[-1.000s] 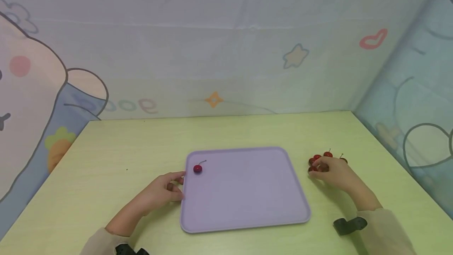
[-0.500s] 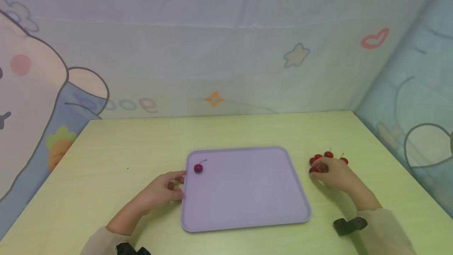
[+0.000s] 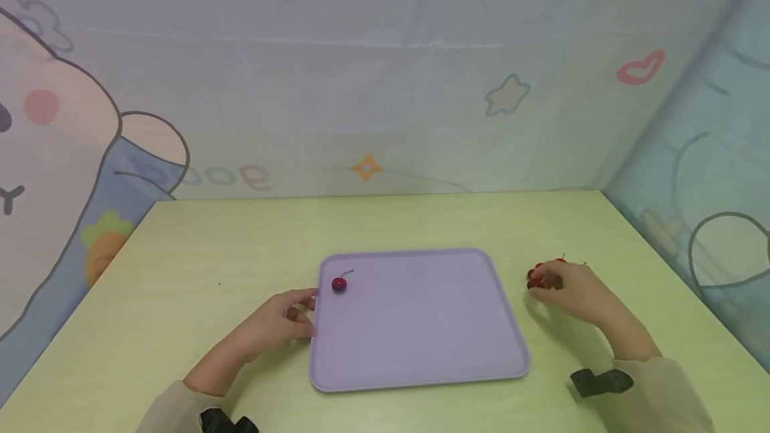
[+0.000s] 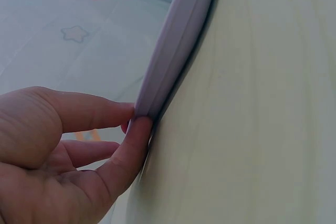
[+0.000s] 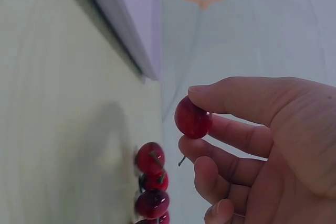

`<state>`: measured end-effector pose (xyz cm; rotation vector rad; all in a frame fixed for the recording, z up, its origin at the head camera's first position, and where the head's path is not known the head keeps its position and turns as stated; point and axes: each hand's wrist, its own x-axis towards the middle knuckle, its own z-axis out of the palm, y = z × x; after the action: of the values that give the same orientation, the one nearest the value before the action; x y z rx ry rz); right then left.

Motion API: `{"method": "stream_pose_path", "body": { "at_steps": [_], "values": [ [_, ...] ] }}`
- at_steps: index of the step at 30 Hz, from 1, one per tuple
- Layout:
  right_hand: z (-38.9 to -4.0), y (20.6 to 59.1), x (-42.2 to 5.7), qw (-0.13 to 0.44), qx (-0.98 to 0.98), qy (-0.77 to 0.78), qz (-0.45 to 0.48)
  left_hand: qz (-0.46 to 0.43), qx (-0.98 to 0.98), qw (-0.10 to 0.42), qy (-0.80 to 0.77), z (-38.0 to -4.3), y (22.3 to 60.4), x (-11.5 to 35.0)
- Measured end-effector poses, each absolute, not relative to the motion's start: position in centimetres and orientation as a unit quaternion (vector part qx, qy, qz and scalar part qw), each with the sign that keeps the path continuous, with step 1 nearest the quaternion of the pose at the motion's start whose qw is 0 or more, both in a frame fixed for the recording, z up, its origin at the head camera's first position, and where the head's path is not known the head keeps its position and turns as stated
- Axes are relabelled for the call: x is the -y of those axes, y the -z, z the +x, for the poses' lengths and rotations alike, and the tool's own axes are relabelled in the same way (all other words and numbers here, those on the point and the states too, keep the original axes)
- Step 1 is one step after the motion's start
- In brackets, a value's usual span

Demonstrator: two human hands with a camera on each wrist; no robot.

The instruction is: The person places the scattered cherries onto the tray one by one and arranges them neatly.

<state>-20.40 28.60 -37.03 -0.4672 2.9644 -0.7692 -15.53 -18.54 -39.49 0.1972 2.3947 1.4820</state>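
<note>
My left hand (image 3: 279,323) lies at the left edge of a pale purple tray (image 3: 415,326), its thumb and fingertips touching the rim from outside. In the left wrist view the fingertips meet the tray's outer wall (image 4: 178,45). A single cherry (image 3: 339,284) with its stem rests in the tray's far left corner. To the right of the tray, my right hand (image 3: 571,293) pinches a cherry (image 5: 193,118) between thumb and fingertips, seen clearly in the right wrist view. Several other cherries (image 5: 152,203) sit bunched on the table beside it, partly hidden by the hand in the head view.
A light yellow-green table (image 3: 240,239) bears everything. Behind it hangs a printed fabric backdrop (image 3: 301,85), with another printed sheet (image 3: 722,152) along the right side. The tray's right rim (image 3: 511,319) stands between the right hand and the tray floor.
My right hand has risen slightly and shifted a little right, with a cherry in its fingertips. The left hand keeps its place at the tray. The head view has shifted slightly.
</note>
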Motion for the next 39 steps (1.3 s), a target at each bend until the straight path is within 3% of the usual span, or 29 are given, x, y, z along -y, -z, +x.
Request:
{"method": "stream_pose_path", "body": {
  "at_steps": [20, 39],
  "values": [
    [-22.0, 32.5, -22.9, -0.002, -0.944, 0.263, -0.201, 0.079, -0.833, 0.159, -0.525, -15.7, 39.9, 18.7],
    [-23.3, 31.8, -14.6, 0.007, -0.904, 0.307, -0.298, 0.075, -0.834, 0.160, -0.522, -15.7, 39.7, 18.8]
  ]
}}
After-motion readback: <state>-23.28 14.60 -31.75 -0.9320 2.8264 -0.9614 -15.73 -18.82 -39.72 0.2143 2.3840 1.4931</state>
